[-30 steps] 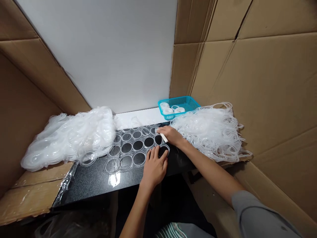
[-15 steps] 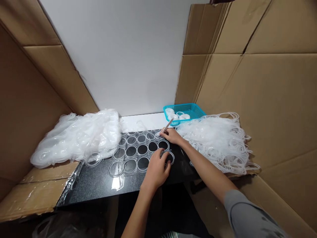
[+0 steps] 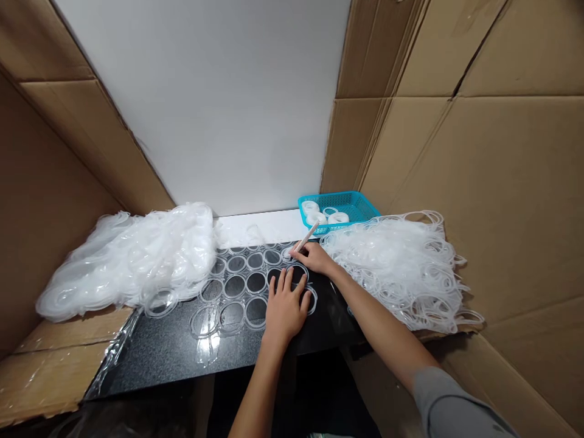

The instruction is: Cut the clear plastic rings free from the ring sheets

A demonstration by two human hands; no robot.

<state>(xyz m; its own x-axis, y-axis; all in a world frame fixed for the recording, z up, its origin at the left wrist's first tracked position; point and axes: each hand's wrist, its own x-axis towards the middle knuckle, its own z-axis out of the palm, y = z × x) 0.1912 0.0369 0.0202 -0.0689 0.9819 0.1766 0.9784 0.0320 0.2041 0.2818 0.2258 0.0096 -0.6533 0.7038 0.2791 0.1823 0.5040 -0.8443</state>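
A clear plastic sheet (image 3: pixel 245 296) with rows of round rings lies on the black tabletop (image 3: pixel 155 353). My left hand (image 3: pixel 286 307) rests on the sheet's near right part, palm down, with its fingers spread. At the sheet's far right corner, my right hand (image 3: pixel 314 257) is closed around a slim, pale, pen-like stick (image 3: pixel 307 235). The stick slants with its upper end up and to the right. Its lower tip is hidden by my fingers, close to a ring at the corner.
A heap of clear plastic pieces (image 3: pixel 146 258) covers the left side, with a loose ring (image 3: pixel 160 302) beside it. Thin ring-shaped scraps (image 3: pixel 392 261) are piled on the right. Behind them, a blue basket (image 3: pixel 365 207) holds several white rings (image 3: pixel 338 218). Cardboard walls (image 3: pixel 511 182) stand on both sides.
My left hand has gone from curled fingers at the near right ring to lying flat with fingers spread, farther up the sheet. My right hand stays at the far corner with the stick.
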